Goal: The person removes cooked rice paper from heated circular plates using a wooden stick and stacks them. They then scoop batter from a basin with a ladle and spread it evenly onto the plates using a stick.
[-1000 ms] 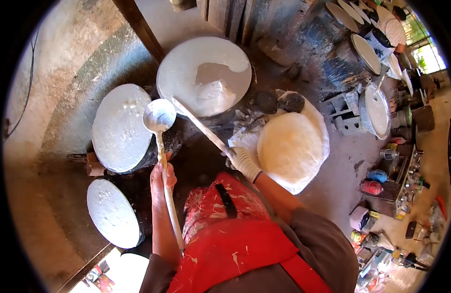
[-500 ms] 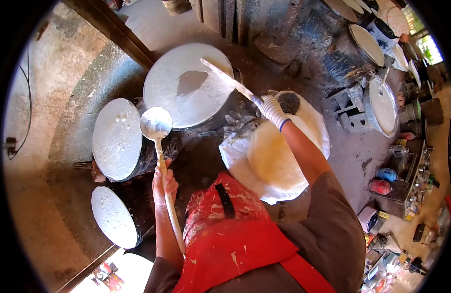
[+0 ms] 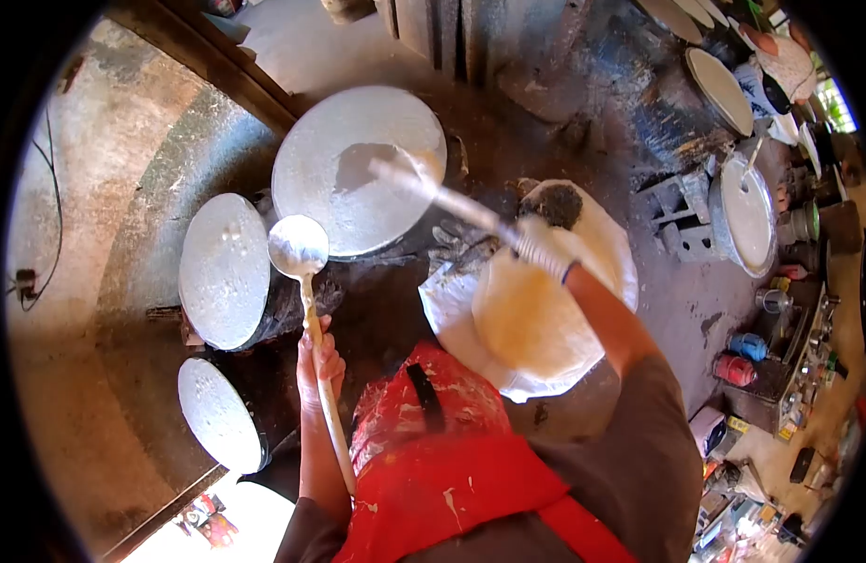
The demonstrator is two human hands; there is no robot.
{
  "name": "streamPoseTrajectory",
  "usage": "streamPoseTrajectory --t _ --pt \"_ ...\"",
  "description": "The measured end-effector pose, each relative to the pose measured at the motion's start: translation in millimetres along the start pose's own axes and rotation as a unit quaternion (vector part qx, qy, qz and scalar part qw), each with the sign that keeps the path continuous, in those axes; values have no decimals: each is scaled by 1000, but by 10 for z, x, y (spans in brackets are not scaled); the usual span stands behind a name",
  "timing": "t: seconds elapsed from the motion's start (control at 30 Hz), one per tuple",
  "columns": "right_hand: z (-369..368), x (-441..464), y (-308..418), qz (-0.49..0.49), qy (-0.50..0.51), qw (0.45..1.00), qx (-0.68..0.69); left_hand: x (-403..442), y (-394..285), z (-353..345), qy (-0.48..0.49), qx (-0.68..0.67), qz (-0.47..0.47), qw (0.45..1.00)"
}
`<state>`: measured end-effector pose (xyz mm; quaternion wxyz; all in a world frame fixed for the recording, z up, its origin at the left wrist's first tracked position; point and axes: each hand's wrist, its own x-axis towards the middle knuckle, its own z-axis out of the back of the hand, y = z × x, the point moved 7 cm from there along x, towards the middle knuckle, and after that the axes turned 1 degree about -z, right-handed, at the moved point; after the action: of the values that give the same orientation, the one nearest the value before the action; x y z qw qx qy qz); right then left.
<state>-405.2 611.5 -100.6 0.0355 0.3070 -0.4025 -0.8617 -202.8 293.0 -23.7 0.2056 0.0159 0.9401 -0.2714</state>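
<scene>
1. Wooden paddle (image 3: 445, 199) is slanting over the large griddle (image 3: 311, 159); blur is hiding whether they are touching.
2. Gloved right hand (image 3: 544, 248) is grasping the paddle; bare left hand (image 3: 321, 364) is clenching the ladle (image 3: 299, 246).
3. Ladle's bowl is narrowing the space beside the griddle.
4. White cloth (image 3: 445, 293) is lying nearby, under a pale round mound (image 3: 513, 305).

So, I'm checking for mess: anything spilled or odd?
White smears streak the red apron, likely splatter. The largest round white surface has an irregular grey patch, perhaps a gap in its coating.
</scene>
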Motion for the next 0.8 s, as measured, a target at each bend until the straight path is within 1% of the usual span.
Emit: streamPoseTrajectory --t 0.07,0.1,0.13,0.2,0.23,0.27,0.33,0.4,0.43,0.47,0.5,0.53,0.57,0.6,0.67,0.73,0.8 --pt "205 561 -230 18 -76 996 -43 38 3 -16 10 -3 3 1000" --pt "278 639 -49 55 -94 993 -54 31 -8 -18 15 -8 7 1000" --pt "286 573 11 62 -106 991 -61 -11 -12 2 13 -6 12 1000" --pt "-28 133 74 34 -15 998 -60 -2 -36 72 -5 3 2 1000" --pt "-283 135 -235 22 23 999 15 -10 -55 70 7 10 0 1000" --pt "-429 252 -592 -15 12 994 108 -38 -71 77 9 6 -1 1000" --pt "-128 194 -398 -79 7 996 41 -89 -92 120 -5 -3 -4 1000" --pt "30 484 -293 -44 -24 998 22 -144 -121 164 -6 -5 -1 1000" --pt "57 773 -286 14 -44 999 28 -148 -138 180 6 -24 0 1000" --pt "149 756 24 -22 -49 998 13 -155 -161 194 16 -42 1 999" --pt "180 857 236 3 -69 998 -7 -153 -174 208 23 -50 4 998" --pt "171 1079 326 32 -94 991 -85 -158 -183 201 26 -49 6 998" --pt "167 1044 552 51 -124 983 -123 -166 -214 202 16 -29 -4 999" --pt "97 1172 577 77 -153 976 -138 -192 -254 214 4 -9 -15 1000" --pt "142 650 1071 215 -207 949 -101 -255 -319 228 9 -7 -24 1000" --pt "164 320 1205 256 -217 941 -49 -300 -376 235 24 -25 -36 999" --pt "218 214 1020 293 -326 896 -68 -332 -426 261 31 -40 -45 998"
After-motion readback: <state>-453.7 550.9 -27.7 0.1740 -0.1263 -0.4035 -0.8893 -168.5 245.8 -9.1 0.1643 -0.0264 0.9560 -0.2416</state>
